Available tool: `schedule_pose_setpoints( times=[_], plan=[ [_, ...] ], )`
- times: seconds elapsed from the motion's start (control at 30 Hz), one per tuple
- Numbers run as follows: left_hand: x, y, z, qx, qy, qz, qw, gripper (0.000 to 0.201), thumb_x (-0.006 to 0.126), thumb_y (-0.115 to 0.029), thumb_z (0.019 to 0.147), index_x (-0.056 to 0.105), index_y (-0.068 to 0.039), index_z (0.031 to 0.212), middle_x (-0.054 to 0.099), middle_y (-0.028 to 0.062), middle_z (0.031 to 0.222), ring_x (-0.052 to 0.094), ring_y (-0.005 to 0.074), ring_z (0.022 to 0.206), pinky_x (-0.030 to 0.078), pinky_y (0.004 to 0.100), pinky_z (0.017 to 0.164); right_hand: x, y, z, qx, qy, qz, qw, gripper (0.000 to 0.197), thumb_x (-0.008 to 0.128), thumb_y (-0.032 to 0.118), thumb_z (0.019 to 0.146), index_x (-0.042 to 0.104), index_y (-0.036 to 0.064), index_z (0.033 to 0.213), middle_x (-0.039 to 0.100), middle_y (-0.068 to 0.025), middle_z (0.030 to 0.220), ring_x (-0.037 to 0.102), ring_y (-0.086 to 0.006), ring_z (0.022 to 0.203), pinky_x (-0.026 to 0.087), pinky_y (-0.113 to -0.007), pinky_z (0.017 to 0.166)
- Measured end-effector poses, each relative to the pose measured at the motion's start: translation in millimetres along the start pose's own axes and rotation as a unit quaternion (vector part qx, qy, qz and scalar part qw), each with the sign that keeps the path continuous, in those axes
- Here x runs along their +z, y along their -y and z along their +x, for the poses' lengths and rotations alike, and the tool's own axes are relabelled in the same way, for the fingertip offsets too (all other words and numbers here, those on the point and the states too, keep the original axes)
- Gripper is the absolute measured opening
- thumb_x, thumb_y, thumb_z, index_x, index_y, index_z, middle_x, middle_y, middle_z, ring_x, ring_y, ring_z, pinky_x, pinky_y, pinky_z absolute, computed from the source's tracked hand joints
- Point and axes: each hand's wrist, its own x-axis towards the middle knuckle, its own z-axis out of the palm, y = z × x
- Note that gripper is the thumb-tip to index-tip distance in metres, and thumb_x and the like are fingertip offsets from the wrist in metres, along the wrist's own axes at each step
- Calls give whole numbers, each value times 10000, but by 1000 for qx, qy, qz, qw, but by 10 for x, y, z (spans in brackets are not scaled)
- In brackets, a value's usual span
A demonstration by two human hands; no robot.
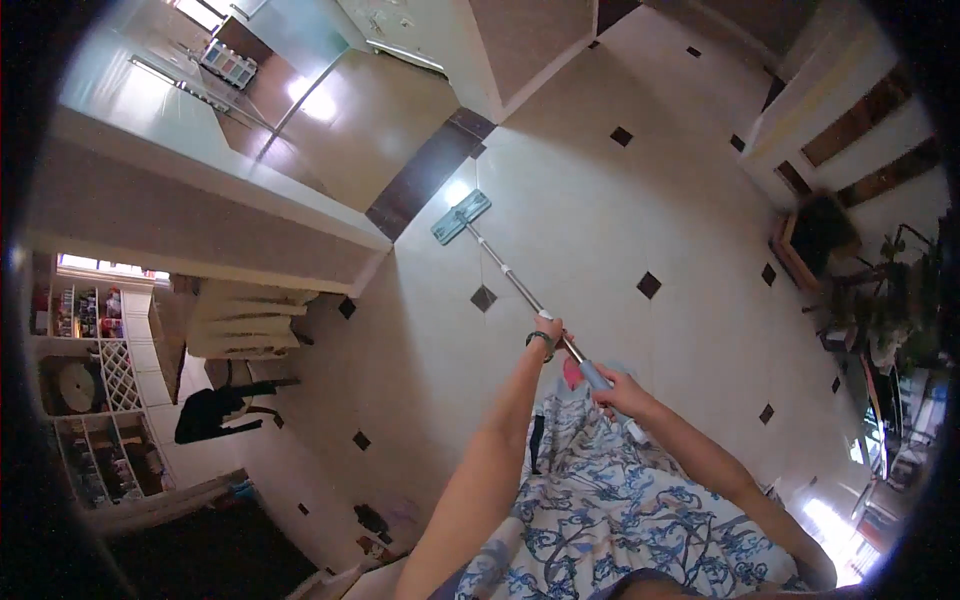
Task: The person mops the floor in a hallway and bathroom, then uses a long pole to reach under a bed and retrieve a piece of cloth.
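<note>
- At the far left, shelves (95, 400) line a side room, well apart from the work; a dark chair (215, 412) stands nearer, beside a short flight of steps (240, 320).
- The mop head (461, 216) lies flat on the pale tiled floor (600, 200), just beside the dark strip of a doorway threshold (425, 172); flat contact lets the pad wipe evenly.
- The mop pole (515, 285) slants back from the head toward the person.
- The left hand (547, 332), a band on its wrist, is wrapped shut round the pole higher up, to steer.
- The right hand (612, 388) is clamped on the blue grip (594, 375) near the end, to push.
- At the right, potted plants (885, 300) stand by the wall, apart.
</note>
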Motion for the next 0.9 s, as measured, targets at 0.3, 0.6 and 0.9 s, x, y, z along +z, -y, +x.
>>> schedule_pose_setpoints(
  times=[0.3,0.6,0.9],
  plan=[
    [-992,-2148,279,39,-67,-61,995,194,439,-77,803,298,-40,931,465,101,623,558,250,502,521,379,429,299,1869,1496,21,135,-5,991,641,549,30,739,314,88,1332,510,-28,628,474,-106,446,402,-249,408],
    [-1449,-3670,716,36,-101,-68,992,316,437,-63,805,230,-52,1043,470,139,675,553,259,493,524,417,436,559,3300,2481,55,161,36,985,664,530,29,757,261,114,1357,496,-19,645,461,-102,462,383,-242,393],
    [-1879,-5288,844,74,-111,-19,991,375,419,-67,804,176,-62,1089,468,143,676,536,247,460,513,395,414,903,4632,3335,117,139,116,976,616,455,110,836,189,199,1385,471,-23,640,444,-105,466,390,-243,395]
  ],
)
